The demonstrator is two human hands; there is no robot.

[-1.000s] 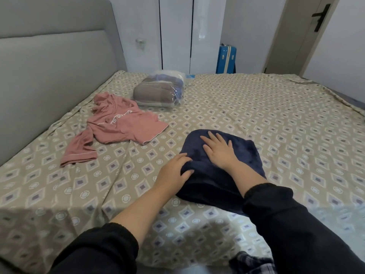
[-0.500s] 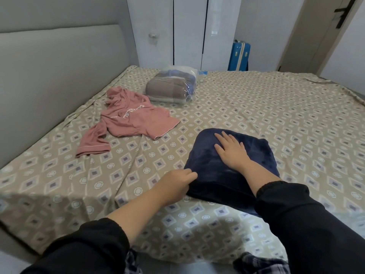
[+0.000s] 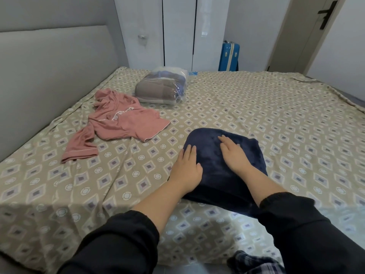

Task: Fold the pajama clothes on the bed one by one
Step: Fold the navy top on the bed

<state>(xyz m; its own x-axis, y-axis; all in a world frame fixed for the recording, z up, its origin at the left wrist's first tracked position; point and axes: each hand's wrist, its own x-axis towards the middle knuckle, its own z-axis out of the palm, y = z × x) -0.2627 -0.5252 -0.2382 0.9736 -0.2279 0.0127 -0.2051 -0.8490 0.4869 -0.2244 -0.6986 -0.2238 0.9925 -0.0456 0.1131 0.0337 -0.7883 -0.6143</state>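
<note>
- A clear plastic bag (image 3: 161,89) lies at the far side of the bed (image 3: 256,107). It holds folded cloth in taupe, grey and blue bands, with a white layer at the back; a small blue tag shows at its right edge, too small to read.
- A blue suitcase (image 3: 230,57) stands upright and closed on the floor beyond the bed, against the white wardrobe (image 3: 177,32).
- The navy garment (image 3: 219,180) is a plush, fleecy bundle folded into a rounded rectangle. It lies on the near middle of the bed, its near edge hidden under the black sleeves (image 3: 292,224).
- The left hand (image 3: 187,169) lies flat on the bundle's left edge, fingers straight and together, gripping nothing.
- The right hand (image 3: 235,155) rests flat on top of the bundle, fingers straight and slightly spread, also gripping nothing.
- The pink top (image 3: 122,123) lies unfolded and rumpled to the left, near the grey headboard (image 3: 49,76) and just in front of the bag, well apart from the navy garment. One sleeve trails toward the near left, with thin white piping at the cuff and hem.
- White lettering runs across the pink top, upside down and creased; I cannot read it.
- The bed's sheet is beige with diamond and circle motifs.
- A bit of plaid cloth (image 3: 254,262) shows at the bottom edge.
</note>
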